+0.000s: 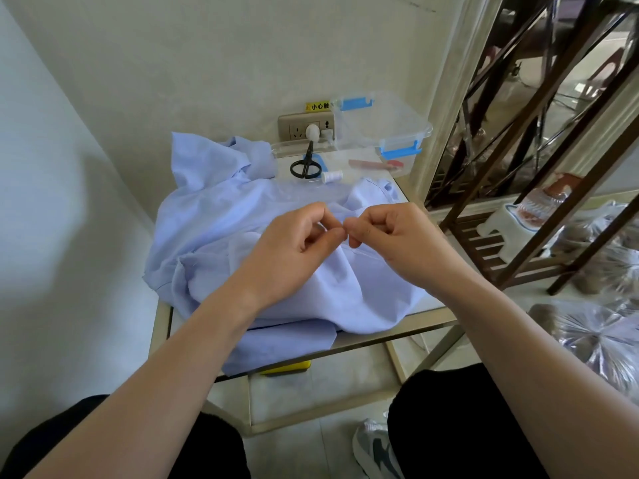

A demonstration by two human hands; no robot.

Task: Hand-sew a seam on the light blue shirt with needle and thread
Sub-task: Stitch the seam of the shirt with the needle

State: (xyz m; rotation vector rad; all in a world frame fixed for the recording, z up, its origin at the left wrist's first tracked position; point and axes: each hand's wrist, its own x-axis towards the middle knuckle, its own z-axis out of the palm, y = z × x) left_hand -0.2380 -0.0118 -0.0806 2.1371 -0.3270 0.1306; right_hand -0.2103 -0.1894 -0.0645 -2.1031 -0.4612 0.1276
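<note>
Fingertips (334, 235) are meeting dead centre. My left grip (294, 243) and right grip (390, 236) are both curling in, each pressing thumb against forefinger. Between them they are pinching a pale strand (345, 237), too fine for me to tell thread from needle. Both are hovering just over the light blue shirt (207, 219), which is bunching up into a ridge right under the pinch.

Moving outward, the shirt is lying crumpled across most of the glass surface (427, 314) and spilling over the near edge, with its collar end heaped toward the far left. Something yellow (287, 368) is peeking out beneath the hanging hem.

Beyond the shirt, black scissors (306, 164) are lying with their handles toward me, and a white spool (332, 175) is resting on its side just beside them. A clear plastic box (380, 126) with blue clips is sitting at the far right corner, close against the wall socket (304, 127). A dark wooden rack (518, 216) is standing off to the right.
</note>
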